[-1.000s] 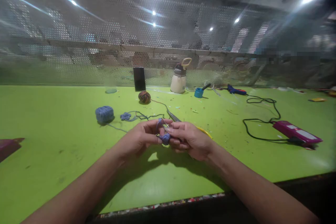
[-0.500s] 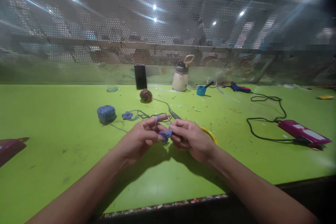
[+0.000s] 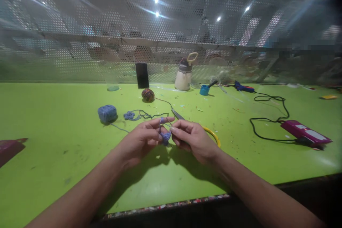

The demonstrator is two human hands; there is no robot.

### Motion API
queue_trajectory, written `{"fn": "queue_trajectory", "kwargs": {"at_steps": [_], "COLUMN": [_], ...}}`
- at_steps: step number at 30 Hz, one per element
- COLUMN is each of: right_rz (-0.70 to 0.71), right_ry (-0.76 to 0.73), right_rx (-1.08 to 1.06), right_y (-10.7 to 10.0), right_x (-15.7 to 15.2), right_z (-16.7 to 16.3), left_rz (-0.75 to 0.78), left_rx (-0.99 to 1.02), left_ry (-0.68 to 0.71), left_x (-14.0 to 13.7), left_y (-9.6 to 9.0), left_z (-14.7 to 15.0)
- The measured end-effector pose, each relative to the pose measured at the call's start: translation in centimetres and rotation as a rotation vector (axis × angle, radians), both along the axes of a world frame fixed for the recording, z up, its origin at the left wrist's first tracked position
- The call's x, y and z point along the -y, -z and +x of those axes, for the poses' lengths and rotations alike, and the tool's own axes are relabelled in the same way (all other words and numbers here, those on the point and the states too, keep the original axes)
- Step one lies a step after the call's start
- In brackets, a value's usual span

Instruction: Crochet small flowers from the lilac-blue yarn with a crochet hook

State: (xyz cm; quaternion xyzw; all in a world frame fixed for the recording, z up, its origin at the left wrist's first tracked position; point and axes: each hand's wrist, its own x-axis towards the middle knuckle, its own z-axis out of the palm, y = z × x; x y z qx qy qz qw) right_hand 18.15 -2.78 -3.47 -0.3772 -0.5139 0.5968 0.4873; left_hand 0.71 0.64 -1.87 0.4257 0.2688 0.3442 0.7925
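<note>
My left hand (image 3: pixel 141 138) pinches a small purple-blue crochet piece (image 3: pixel 166 137) between thumb and fingers. A strand of the same yarn passes over its raised index finger. Close on the right, my right hand (image 3: pixel 193 138) is closed around a thin crochet hook (image 3: pixel 169 122), its tip at the yarn loop; most of the hook is hidden by the fingers. The strand runs back to a blue yarn ball (image 3: pixel 107 114) at the left. A small crocheted flower (image 3: pixel 129 115) lies beyond my left hand. Yellow-handled scissors (image 3: pixel 213 134) lie partly under my right hand.
Behind are a multicoloured yarn ball (image 3: pixel 148 95), a dark upright phone-like slab (image 3: pixel 142 75), a bottle (image 3: pixel 183 78) and a blue pot (image 3: pixel 204 90). At right are a blue glue gun (image 3: pixel 243 87) and a corded magenta device (image 3: pixel 304 131). A perforated screen (image 3: pixel 160 35) closes the back.
The crochet piece and hook have shifted slightly left, with the right fingertips closer together. The whole view has tilted a little. Both hands keep their hold.
</note>
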Motion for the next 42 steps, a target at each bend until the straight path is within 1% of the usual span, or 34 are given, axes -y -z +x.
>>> {"fn": "queue_trajectory", "kwargs": {"at_steps": [5, 9, 13, 16, 19, 23, 26, 29, 31, 33, 36, 37, 39, 42], "right_rz": [0.064, 0.07, 0.071, 0.085, 0.125, 0.158, 0.146, 0.134, 0.138, 0.194, 0.346, 0.372, 0.339, 0.176], "right_ry": [-0.022, -0.043, -0.053, -0.062, -0.06, -0.042, 0.009, 0.044, 0.043, 0.037, 0.049, 0.059, 0.078, 0.109], "right_rx": [0.047, 0.1, 0.145, 0.171, 0.165, 0.131, 0.13, 0.133, 0.136, 0.152, 0.179, 0.173, 0.131, 0.024], "right_y": [-0.3, -1.1, -2.3, -3.1, -3.5, -3.0, -2.1, -1.2, -0.9, -0.9, -1.2, -1.3, -1.4, -1.2], "right_x": [-0.4, -0.4, -0.5, -0.5, -0.3, -0.2, -0.4, -0.6, -0.4, 0.0, 0.8, 0.9, 0.9, 0.5], "right_z": [0.8, 1.2, 1.3, 1.2, 1.0, 1.0, 1.1, 1.2, 1.1, 0.9, 0.9, 1.0, 1.1, 1.4], "left_rz": [-0.024, -0.003, 0.017, 0.072, 0.118, 0.132, 0.057, -0.042, -0.061, -0.073, -0.089, -0.092, -0.088, -0.069], "left_rx": [0.039, 0.056, 0.055, 0.027, 0.015, -0.006, 0.027, 0.096, 0.128, 0.153, 0.17, 0.171, 0.159, 0.139], "left_ry": [0.018, 0.059, 0.028, 0.0, -0.027, -0.026, -0.064, -0.132, -0.154, -0.151, -0.142, -0.145, -0.151, -0.144], "left_x": [-0.3, -0.3, -0.2, 0.0, 0.1, 0.1, -0.1, -0.3, -0.3, -0.3, -0.3, -0.4, -0.4, -0.3], "left_y": [0.4, 0.4, 0.2, 0.0, -0.2, -0.4, -0.6, -0.8, -1.0, -1.0, -1.0, -1.0, -0.9, -0.9], "left_z": [-0.2, -0.4, -0.5, -0.5, -0.5, -0.6, -0.9, -1.1, -1.2, -1.1, -0.9, -0.9, -0.9, -1.0]}}
